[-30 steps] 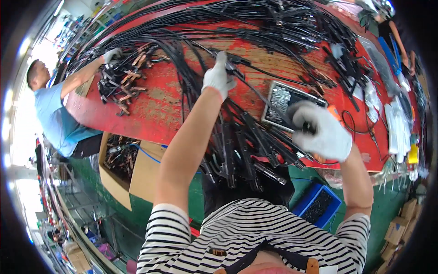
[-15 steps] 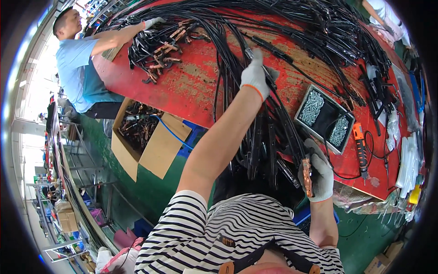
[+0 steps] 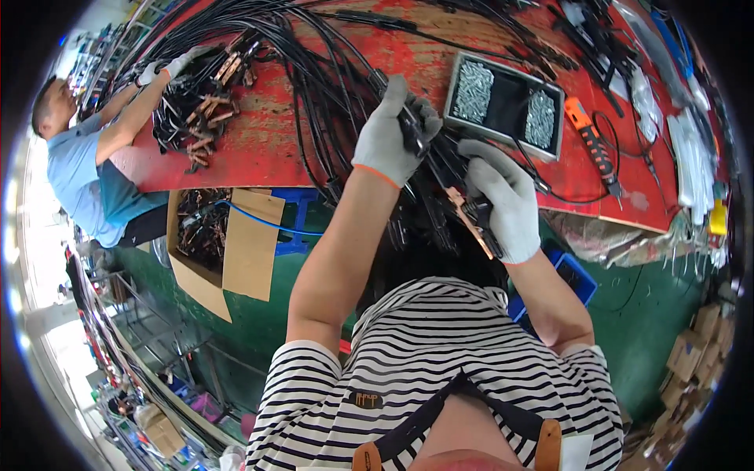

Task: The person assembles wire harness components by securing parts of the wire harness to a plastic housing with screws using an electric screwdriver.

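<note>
In its white glove with an orange cuff, my left hand (image 3: 381, 141) is closed around a black cylindrical handle (image 3: 411, 132) at a cable's end. Close by on the right, my gloved right hand (image 3: 509, 206) is closed on a clamp with copper jaws (image 3: 470, 222) and dark parts, held at a slant with the copper toward my body. My fingers hide part of the clamp. Between and below my hands, several black handles (image 3: 440, 228) hang over the table's near edge. Black cables (image 3: 314, 102) run from there to the far left.
A metal tray (image 3: 449, 114) of silvery screws sits on the worn red table (image 3: 263, 149). Right of it lies an orange-and-black power screwdriver (image 3: 589, 137) with a cord. A cardboard box (image 3: 253, 235) of copper-and-black parts stands front left. A co-worker (image 3: 94, 165) handles cables at far left.
My view has shifted. My left hand has come nearer my body and now wraps a black handle. My right hand has moved left, closer to it, still with the copper-jawed clamp.
</note>
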Tool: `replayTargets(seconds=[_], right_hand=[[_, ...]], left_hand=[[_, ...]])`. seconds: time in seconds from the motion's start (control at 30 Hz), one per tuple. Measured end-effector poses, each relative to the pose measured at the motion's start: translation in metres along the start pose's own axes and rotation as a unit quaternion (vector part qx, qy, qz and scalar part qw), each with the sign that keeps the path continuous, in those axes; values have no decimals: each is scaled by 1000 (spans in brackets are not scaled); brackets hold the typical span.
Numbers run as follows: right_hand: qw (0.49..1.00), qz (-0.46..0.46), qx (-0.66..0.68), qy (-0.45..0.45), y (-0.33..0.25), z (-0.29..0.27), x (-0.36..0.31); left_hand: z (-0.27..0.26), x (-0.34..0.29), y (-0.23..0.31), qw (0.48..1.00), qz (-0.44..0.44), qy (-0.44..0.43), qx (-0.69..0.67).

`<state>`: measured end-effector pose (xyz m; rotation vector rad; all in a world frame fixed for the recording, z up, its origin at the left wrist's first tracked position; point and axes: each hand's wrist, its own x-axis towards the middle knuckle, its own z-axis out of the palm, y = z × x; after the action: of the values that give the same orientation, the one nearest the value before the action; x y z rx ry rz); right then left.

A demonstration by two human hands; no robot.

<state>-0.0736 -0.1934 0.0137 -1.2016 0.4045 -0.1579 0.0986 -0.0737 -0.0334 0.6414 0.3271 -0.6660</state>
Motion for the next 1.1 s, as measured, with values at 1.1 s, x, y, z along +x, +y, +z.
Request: replayTargets(seconds=[1.1], right_hand=[[981,-138,-61,118,37,26,42]], left_hand=[[12,-70,-67,981,124,12,148]])
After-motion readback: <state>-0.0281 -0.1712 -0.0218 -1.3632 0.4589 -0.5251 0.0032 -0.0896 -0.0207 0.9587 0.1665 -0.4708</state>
